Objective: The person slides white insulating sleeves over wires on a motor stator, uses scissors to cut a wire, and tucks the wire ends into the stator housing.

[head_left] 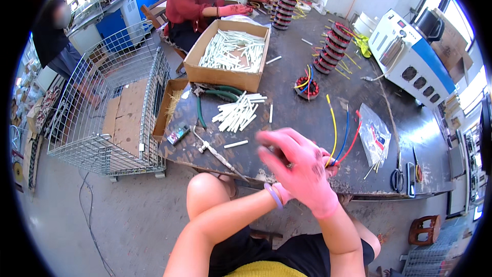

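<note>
Though free-tipped, wires [348, 129] at hands' [303, 168] right

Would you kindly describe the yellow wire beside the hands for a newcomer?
Start at the dark table, then find the pink-gloved right hand over its near edge. Three wires fan upward at that hand's right side in the picture. The yellow wire is the leftmost and reaches highest, with the blue wire and the red wire to its right.
</note>
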`<action>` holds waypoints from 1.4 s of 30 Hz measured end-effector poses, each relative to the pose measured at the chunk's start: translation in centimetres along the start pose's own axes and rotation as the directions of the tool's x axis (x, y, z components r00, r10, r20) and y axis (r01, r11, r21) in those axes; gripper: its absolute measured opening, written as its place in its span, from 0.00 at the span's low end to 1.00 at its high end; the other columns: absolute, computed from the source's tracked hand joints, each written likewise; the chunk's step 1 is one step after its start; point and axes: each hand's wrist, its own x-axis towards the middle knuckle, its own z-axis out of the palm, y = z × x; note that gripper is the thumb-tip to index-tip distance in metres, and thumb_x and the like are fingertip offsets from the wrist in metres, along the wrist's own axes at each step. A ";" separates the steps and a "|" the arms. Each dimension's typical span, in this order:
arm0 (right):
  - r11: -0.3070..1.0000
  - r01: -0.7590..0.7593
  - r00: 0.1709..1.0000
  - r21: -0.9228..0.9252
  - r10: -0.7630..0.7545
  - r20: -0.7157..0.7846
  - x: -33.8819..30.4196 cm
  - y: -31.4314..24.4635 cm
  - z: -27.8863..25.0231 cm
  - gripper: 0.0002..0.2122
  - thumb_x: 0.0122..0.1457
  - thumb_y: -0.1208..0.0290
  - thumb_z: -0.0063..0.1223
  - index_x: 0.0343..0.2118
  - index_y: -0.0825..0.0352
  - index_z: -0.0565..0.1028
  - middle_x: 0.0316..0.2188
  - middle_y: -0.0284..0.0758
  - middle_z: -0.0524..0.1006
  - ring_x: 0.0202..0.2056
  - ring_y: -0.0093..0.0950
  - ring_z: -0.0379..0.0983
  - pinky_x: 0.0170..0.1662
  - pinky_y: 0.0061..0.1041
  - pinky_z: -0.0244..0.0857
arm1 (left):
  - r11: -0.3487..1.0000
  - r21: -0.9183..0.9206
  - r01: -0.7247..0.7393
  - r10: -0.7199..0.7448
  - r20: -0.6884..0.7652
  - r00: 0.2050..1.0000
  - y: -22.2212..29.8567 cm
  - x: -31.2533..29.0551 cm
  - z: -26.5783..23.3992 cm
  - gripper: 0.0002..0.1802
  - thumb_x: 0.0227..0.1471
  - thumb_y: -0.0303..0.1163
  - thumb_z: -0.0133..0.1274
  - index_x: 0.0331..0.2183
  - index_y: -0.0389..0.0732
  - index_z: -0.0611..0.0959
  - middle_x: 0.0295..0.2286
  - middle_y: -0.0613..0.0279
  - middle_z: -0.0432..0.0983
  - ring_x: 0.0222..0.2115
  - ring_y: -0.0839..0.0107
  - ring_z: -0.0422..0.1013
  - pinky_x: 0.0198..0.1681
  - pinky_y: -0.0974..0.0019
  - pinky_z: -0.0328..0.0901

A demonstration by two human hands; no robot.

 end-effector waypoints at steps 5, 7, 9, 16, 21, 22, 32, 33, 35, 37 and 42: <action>0.995 0.073 0.996 -0.072 -0.068 0.064 11.7 3.2 2.9 0.10 0.61 0.64 0.50 0.36 0.64 0.79 0.33 0.43 0.79 0.37 0.42 0.76 0.40 0.37 0.69 | -0.850 0.486 0.204 0.251 0.032 0.968 -2.5 0.1 2.2 0.12 0.57 0.34 0.48 0.42 0.39 0.76 0.41 0.49 0.74 0.44 0.54 0.70 0.49 0.53 0.61; 0.970 0.064 0.998 -0.234 -0.059 0.030 16.9 5.9 4.1 0.11 0.60 0.63 0.50 0.35 0.65 0.79 0.34 0.44 0.79 0.38 0.42 0.77 0.41 0.38 0.70 | -0.863 0.425 0.275 0.302 -0.004 0.953 -2.2 0.8 0.6 0.14 0.57 0.35 0.47 0.43 0.39 0.77 0.43 0.47 0.74 0.48 0.53 0.68 0.53 0.54 0.60; 0.899 -0.145 0.977 -0.413 0.197 0.087 20.5 10.5 4.2 0.12 0.58 0.61 0.52 0.38 0.63 0.80 0.37 0.44 0.80 0.41 0.41 0.77 0.44 0.37 0.71 | -0.848 0.460 0.263 0.279 -0.035 0.960 -2.1 0.4 -2.9 0.18 0.59 0.36 0.45 0.48 0.39 0.75 0.48 0.49 0.71 0.53 0.56 0.64 0.57 0.56 0.57; 0.662 -0.233 0.809 -0.712 0.539 0.236 27.9 21.9 14.8 0.18 0.59 0.52 0.51 0.43 0.61 0.81 0.44 0.41 0.80 0.47 0.40 0.76 0.51 0.36 0.70 | -0.518 0.812 0.270 0.314 -0.114 0.943 -1.5 -4.8 -6.0 0.23 0.65 0.40 0.41 0.57 0.41 0.68 0.54 0.58 0.67 0.59 0.65 0.58 0.64 0.60 0.52; 0.657 -0.202 0.713 -0.726 0.607 0.351 29.5 22.1 17.1 0.26 0.59 0.46 0.49 0.50 0.63 0.78 0.52 0.46 0.75 0.53 0.40 0.72 0.56 0.37 0.66 | -0.556 0.784 0.276 0.323 -0.102 0.941 -2.2 -4.9 -3.6 0.22 0.64 0.39 0.42 0.56 0.41 0.69 0.53 0.57 0.68 0.57 0.64 0.59 0.62 0.60 0.53; 0.661 -0.205 0.706 -0.722 0.611 0.358 29.8 21.5 17.5 0.27 0.58 0.44 0.50 0.50 0.63 0.78 0.53 0.46 0.74 0.54 0.40 0.72 0.56 0.36 0.65 | -0.559 0.782 0.275 0.327 -0.097 0.940 -2.1 -4.8 -3.3 0.22 0.64 0.39 0.43 0.55 0.40 0.69 0.52 0.57 0.68 0.57 0.64 0.59 0.62 0.60 0.53; 0.843 -0.372 0.679 -0.389 0.533 0.505 30.3 24.7 17.6 0.26 0.48 0.50 0.66 0.41 0.70 0.79 0.34 0.39 0.80 0.35 0.31 0.76 0.42 0.29 0.69 | -0.571 0.780 0.257 0.326 -0.071 0.943 -2.1 -3.1 -1.9 0.20 0.62 0.39 0.45 0.52 0.39 0.72 0.49 0.54 0.70 0.54 0.61 0.62 0.59 0.59 0.56; 0.854 -0.380 0.700 -0.356 0.517 0.493 30.1 25.0 17.4 0.24 0.48 0.52 0.67 0.38 0.70 0.80 0.27 0.36 0.81 0.28 0.27 0.76 0.37 0.27 0.69 | -0.573 0.779 0.254 0.323 -0.071 0.944 -2.2 -3.0 -1.8 0.20 0.62 0.38 0.45 0.52 0.39 0.72 0.49 0.54 0.70 0.54 0.61 0.62 0.59 0.59 0.56; 0.818 -0.322 0.692 -0.476 0.547 0.471 29.9 25.7 17.6 0.23 0.48 0.54 0.68 0.38 0.71 0.80 0.27 0.36 0.81 0.28 0.27 0.76 0.37 0.27 0.69 | -0.572 0.782 0.248 0.315 -0.071 0.947 -2.5 -2.8 -1.8 0.20 0.61 0.38 0.45 0.51 0.39 0.72 0.48 0.54 0.70 0.53 0.60 0.63 0.58 0.59 0.56; 0.819 -0.322 0.697 -0.476 0.545 0.467 29.8 25.1 18.3 0.23 0.48 0.55 0.68 0.38 0.71 0.80 0.27 0.37 0.81 0.28 0.27 0.76 0.36 0.28 0.69 | -0.581 0.773 0.254 0.322 -0.069 0.944 -2.3 -2.8 -1.5 0.20 0.61 0.38 0.46 0.51 0.39 0.73 0.48 0.53 0.71 0.52 0.60 0.63 0.57 0.59 0.57; 0.819 -0.468 0.696 -0.333 0.574 0.432 29.5 24.9 17.6 0.23 0.48 0.55 0.68 0.41 0.68 0.80 0.30 0.37 0.82 0.30 0.29 0.78 0.38 0.28 0.71 | -0.595 0.761 0.260 0.326 -0.067 0.943 -2.4 -2.6 -1.3 0.19 0.60 0.38 0.47 0.49 0.38 0.74 0.46 0.52 0.71 0.51 0.58 0.64 0.56 0.59 0.58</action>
